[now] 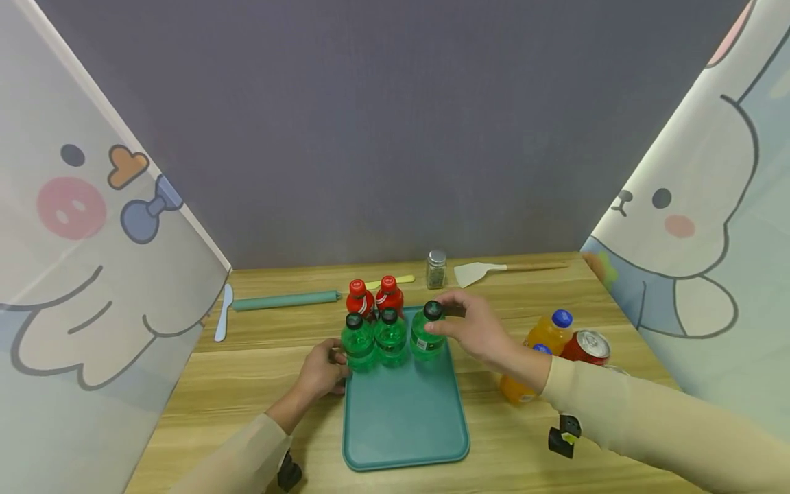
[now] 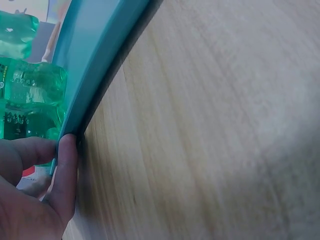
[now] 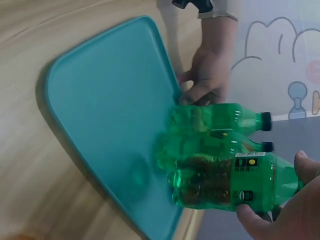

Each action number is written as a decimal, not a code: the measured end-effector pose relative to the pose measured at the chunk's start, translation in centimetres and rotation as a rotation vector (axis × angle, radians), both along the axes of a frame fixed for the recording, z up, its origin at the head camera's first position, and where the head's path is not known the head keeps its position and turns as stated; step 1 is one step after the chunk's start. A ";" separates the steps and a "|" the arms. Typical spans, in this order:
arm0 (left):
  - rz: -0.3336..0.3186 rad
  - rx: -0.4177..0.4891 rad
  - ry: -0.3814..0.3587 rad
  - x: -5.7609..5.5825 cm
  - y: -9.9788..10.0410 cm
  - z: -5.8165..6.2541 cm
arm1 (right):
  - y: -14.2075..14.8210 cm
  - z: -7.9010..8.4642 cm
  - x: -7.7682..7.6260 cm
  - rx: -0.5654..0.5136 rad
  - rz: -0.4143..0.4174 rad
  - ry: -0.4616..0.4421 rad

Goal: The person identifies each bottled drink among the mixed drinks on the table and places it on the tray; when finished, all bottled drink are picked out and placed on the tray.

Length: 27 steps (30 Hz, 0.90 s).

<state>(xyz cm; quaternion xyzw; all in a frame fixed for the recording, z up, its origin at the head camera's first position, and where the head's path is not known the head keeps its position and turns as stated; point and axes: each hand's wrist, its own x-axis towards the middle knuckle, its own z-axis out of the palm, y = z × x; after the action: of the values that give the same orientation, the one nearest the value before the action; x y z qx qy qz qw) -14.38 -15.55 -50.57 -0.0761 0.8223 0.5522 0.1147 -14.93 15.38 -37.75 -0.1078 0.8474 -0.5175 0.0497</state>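
Observation:
My left hand (image 1: 322,370) pinches the left rim of a teal tray (image 1: 404,425), thumb and finger on either side of the edge in the left wrist view. With my right hand (image 1: 475,326) I hold a green plastic bottle (image 1: 426,336) by its upper part, just below the black cap. It stands upright over the tray's far right part. Two matching green bottles, a left one (image 1: 358,346) and a middle one (image 1: 390,339), stand on the tray's far left part. Right behind them are two red-capped bottles (image 1: 390,296), their lower parts hidden.
To the right, partly behind my right forearm, are orange drink bottles (image 1: 549,331) with blue caps and a red can (image 1: 583,348). Along the back lie a white spatula (image 1: 474,273), a shaker jar (image 1: 435,269) and a green rod (image 1: 286,300). A pale blue knife (image 1: 223,315) lies far left.

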 end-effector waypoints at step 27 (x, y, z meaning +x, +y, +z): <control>-0.008 0.006 -0.010 -0.3 -0.2 -0.2 | -1.7 -4.3 -1.5 0.028 -0.091 -0.032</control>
<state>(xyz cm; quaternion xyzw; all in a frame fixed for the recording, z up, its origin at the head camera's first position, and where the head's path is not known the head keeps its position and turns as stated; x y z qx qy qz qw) -14.66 -15.79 -50.78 -0.0752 0.8204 0.5538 0.1213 -16.39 13.70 -42.05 -0.0602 0.8577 -0.5089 0.0412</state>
